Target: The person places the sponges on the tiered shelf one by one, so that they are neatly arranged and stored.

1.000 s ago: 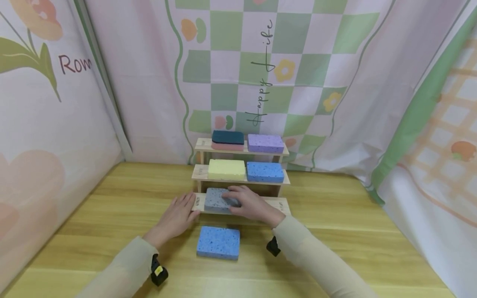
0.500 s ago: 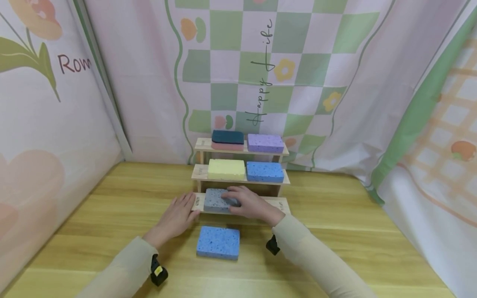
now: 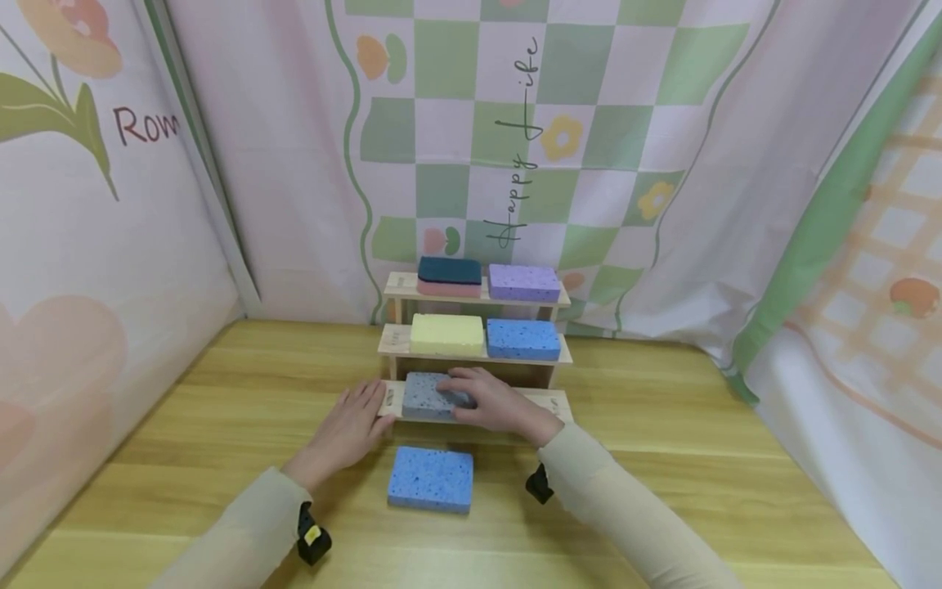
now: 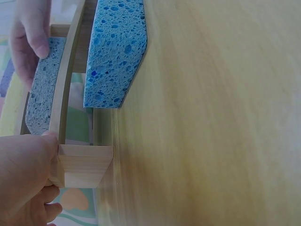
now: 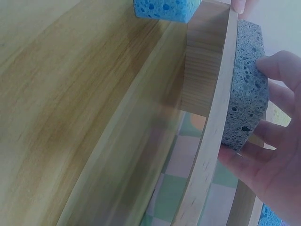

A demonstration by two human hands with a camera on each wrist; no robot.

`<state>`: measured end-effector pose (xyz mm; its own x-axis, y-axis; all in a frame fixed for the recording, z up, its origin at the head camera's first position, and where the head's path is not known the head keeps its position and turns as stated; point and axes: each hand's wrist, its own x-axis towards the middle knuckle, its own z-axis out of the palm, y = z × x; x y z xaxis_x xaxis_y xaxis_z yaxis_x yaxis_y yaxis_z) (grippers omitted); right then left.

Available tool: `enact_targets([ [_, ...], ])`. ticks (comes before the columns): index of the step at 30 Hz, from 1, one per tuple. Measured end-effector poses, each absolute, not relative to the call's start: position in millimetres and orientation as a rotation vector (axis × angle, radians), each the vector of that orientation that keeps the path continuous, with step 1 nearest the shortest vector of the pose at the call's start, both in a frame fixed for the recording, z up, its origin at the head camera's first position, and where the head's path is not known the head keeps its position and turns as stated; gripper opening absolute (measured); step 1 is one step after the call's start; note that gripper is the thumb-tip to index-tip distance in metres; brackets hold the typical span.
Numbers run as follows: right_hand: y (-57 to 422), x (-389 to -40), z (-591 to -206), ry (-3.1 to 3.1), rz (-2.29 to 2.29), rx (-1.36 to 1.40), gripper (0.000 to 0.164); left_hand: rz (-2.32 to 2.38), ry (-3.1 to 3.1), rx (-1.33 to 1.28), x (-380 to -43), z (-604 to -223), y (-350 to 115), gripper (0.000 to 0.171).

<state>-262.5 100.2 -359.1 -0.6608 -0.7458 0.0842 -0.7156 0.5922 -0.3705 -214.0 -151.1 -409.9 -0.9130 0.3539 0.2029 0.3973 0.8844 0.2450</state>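
A speckled grey sponge (image 3: 423, 394) lies flat on the lowest step of a three-tier wooden display rack (image 3: 548, 399). My right hand (image 3: 504, 406) grips its right end, thumb at the front edge and fingers over the top and far side, as the right wrist view also shows. At the rack's left end, my left hand (image 3: 347, 432) holds the lowest step; in the left wrist view its thumb (image 4: 49, 141) is at the step's edge beside the sponge and its other fingers are curled. On the table in front of the rack is a blue sponge (image 3: 430, 480).
The middle step bears a yellow sponge (image 3: 446, 335) and another blue sponge (image 3: 523, 339). Up on the top step are a pink sponge with a dark scouring side (image 3: 450, 276) and a purple sponge (image 3: 524, 282). Behind the wooden table (image 3: 662, 507) hangs a printed curtain (image 3: 294, 180).
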Motion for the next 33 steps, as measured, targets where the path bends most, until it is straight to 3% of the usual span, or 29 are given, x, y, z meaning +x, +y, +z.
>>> enact_targets([
  [18,108,-260,-355,2.747,-0.633,-1.374,0.039,-0.422,-2.899,-0.583,-213,-410,-151,0.061],
  [33,123,-233,-345,2.65,-0.867,-1.401,0.04,-0.421,-2.883,-0.587,-214,-411,-151,0.06],
])
